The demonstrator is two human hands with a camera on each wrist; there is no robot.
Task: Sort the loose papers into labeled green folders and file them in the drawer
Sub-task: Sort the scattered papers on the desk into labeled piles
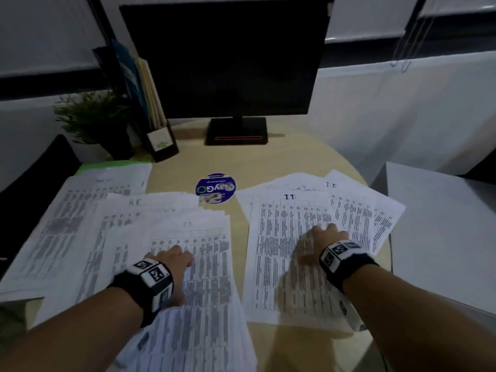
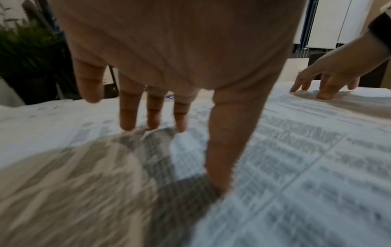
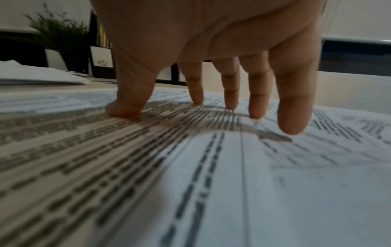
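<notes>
My left hand (image 1: pixel 171 260) and right hand (image 1: pixel 323 237) press flat, fingers spread, gripping nothing; thin printed sheets (image 1: pixel 290 253) slide easily, so I'd pinch an edge.

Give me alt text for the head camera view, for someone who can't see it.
Two hands press flat on printed papers spread over a desk: the left hand on the left pile, the right hand on the right pile. Behind them stand a dark monitor, a potted plant and a file holder.
</notes>
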